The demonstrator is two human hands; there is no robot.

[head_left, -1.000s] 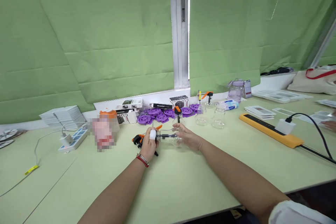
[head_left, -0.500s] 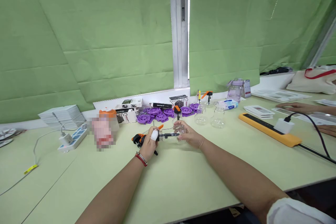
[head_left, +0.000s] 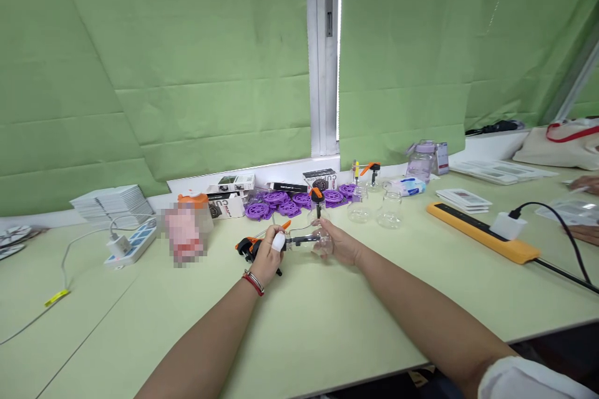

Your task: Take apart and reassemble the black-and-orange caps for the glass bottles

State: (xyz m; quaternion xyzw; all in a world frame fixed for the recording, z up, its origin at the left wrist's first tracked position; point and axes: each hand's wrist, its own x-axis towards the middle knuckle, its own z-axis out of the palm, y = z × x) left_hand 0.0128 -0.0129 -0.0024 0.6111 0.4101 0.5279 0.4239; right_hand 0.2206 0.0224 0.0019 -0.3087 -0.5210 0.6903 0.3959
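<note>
A clear glass bottle (head_left: 309, 242) lies on its side above the green table (head_left: 299, 318), held between both hands. My left hand (head_left: 266, 257), with a white wrap on one finger and a red bracelet on the wrist, is closed around the orange and black spray head (head_left: 247, 247) at the bottle's neck. My right hand (head_left: 339, 243) is closed around the bottle's round body. Behind them another spray-topped bottle (head_left: 317, 206) stands upright.
Purple discs (head_left: 290, 202) and small boxes (head_left: 234, 186) line the back wall. Two empty glass bottles (head_left: 374, 209) stand right of centre. An orange power strip (head_left: 482, 232) with a white plug lies at right, a white one (head_left: 128, 244) at left. Another person's hand (head_left: 584, 232) shows at far right.
Both hands keep hold of the bottle and spray head, with only small shifts of the fingers. The other person's hand at far right has moved about over the sheets.
</note>
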